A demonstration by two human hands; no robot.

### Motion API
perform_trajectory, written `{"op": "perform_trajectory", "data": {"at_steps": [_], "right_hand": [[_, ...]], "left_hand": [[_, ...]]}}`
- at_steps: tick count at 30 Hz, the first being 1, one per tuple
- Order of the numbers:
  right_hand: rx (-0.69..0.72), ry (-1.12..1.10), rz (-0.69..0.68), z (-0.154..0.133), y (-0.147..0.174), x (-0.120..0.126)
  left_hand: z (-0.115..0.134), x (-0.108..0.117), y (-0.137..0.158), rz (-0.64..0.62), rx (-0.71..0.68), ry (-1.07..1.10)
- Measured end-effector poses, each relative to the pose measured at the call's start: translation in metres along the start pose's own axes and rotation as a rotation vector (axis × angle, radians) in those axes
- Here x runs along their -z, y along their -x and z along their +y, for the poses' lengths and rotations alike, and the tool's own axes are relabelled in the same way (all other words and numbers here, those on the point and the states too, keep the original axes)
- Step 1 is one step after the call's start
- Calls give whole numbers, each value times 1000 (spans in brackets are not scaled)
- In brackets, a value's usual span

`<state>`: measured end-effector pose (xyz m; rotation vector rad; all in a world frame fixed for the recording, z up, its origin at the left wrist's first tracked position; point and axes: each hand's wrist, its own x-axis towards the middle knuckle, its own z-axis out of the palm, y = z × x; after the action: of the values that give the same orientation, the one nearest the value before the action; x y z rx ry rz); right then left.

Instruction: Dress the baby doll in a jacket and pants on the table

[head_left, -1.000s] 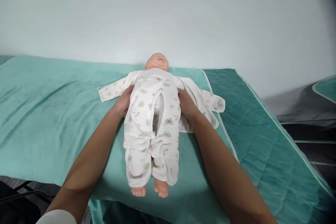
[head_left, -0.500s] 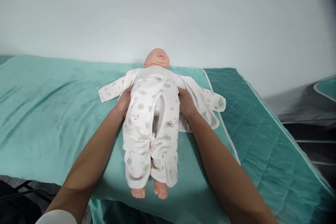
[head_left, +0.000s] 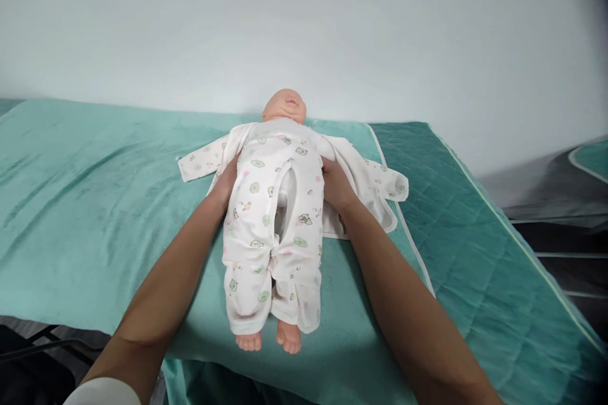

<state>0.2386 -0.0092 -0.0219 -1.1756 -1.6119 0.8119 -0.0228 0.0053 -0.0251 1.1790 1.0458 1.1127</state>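
A baby doll (head_left: pixel 285 106) lies on its back, head toward the wall and bare feet toward me. It wears white printed trousers (head_left: pixel 254 202) with an open slit at the crotch, pulled high over its belly. A matching printed top (head_left: pixel 204 161) is spread open beneath it, sleeves stretched out to both sides. My left hand (head_left: pixel 227 180) is at the left side of the trousers, closed on their edge, its fingertips tucked out of sight. On the opposite side, my right hand (head_left: pixel 336 183) grips the trousers too, fingers curled in under the cloth and mostly hidden.
A light green cloth (head_left: pixel 95 221) covers the table, with a darker quilted green pad (head_left: pixel 470 234) showing at the right. A pale wall (head_left: pixel 304 25) rises directly behind the doll's head. At the right edge stands a dark rack (head_left: pixel 565 253) with light bars.
The trousers and the doll's feet have shifted slightly up toward the head. Both hands stay at the doll's sides, the left slightly farther up. The top lies nearly as before.
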Motion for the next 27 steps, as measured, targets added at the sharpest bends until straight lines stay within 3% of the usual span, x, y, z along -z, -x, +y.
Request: {"op": "perform_trajectory", "data": {"at_steps": [9,16,27], "right_hand": [[-80,157,106,-6,2,1],[-151,323,190,-9,4,3],[-230,69,203,-1,0,0]], "left_hand": [[29,-14,10,58,-70,-180],[31,-8,3,265,-122,-394],[28,-8,-1,362,-348,-476]]}}
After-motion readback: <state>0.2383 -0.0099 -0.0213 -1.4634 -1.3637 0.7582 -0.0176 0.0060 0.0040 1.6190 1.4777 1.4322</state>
